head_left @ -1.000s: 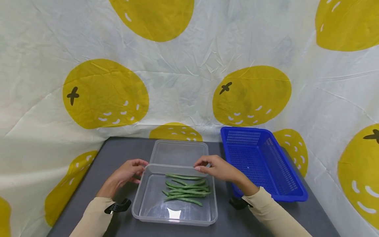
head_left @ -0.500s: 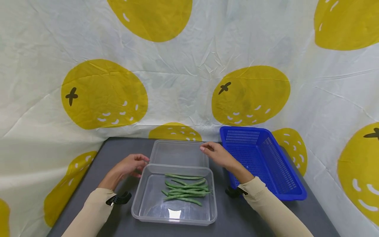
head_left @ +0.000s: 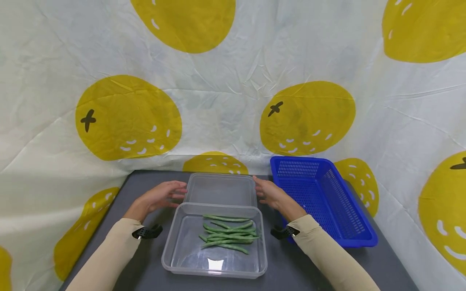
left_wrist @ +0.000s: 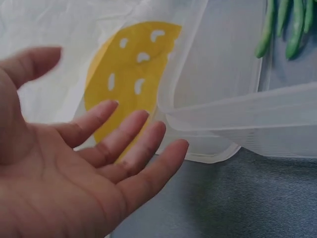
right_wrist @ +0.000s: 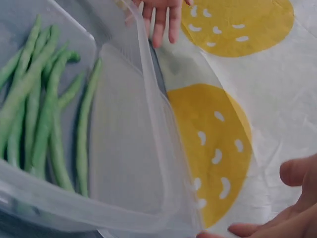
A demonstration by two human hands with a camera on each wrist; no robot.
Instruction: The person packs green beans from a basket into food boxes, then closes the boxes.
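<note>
A clear plastic container (head_left: 182, 258) stands on the table with several green beans (head_left: 229, 236) lying in it. Behind it lies a flat clear lid (head_left: 221, 189), its near edge by the container's back rim. My left hand (head_left: 160, 197) is at the lid's left side, fingers spread and nearly straight; in the left wrist view the palm (left_wrist: 64, 183) shows with nothing in it. On the other side, my right hand (head_left: 272, 195) has its fingers extended by the lid's right edge. Whether those fingertips touch the lid I cannot tell. The right wrist view shows only part of that hand (right_wrist: 292, 208).
A blue perforated basket (head_left: 313, 202) stands at the right of the dark grey table (head_left: 145, 262), close to my right forearm. A white cloth with yellow fruit prints (head_left: 218, 121) hangs behind and around the table.
My right hand has left the container's back rim and moved back to the lid's right edge. My left hand has shifted back from the container's left corner, its fingers opening out.
</note>
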